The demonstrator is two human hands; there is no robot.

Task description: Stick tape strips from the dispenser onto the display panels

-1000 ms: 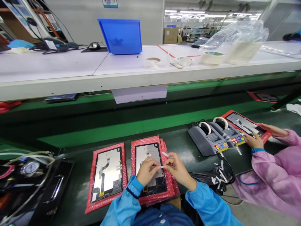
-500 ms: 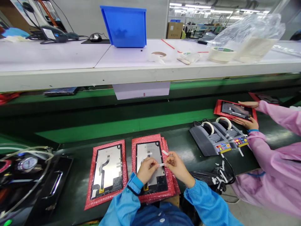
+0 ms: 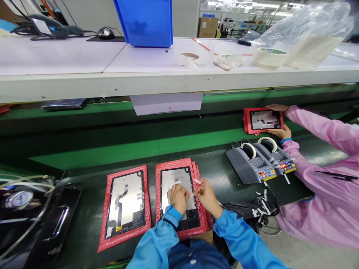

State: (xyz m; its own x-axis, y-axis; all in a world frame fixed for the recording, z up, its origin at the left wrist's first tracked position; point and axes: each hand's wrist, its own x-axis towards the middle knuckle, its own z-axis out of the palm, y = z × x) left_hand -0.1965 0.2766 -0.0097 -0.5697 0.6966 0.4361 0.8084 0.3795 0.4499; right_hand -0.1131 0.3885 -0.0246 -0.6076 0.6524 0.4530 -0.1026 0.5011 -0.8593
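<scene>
My left hand (image 3: 178, 198) rests on a black-framed metal tablet back panel (image 3: 175, 179), which lies on a stack of red bubble mailers (image 3: 165, 164). My right hand (image 3: 206, 195) is just beside it, pinching a thin white tape strip (image 3: 194, 194) against the panel. Another strip (image 3: 198, 181) clings to the mailer edge. To the left, a second panel (image 3: 125, 201) lies on its own red mailer (image 3: 102, 239). Further right, a co-worker's two hands (image 3: 276, 119) hold a third panel (image 3: 263, 119) in red backing.
Two grey tape dispensers (image 3: 246, 162) stand on the green bench to my right. A black bag (image 3: 246, 211) with tape scraps hangs off its edge. Left sits a machine with a round gauge (image 3: 19, 199). A white shelf (image 3: 61, 80) above holds a blue bin (image 3: 143, 22).
The co-worker has carried the red-backed panel further back and left, beyond the dispensers. My hands have come lower onto the panel, with the strip now against it.
</scene>
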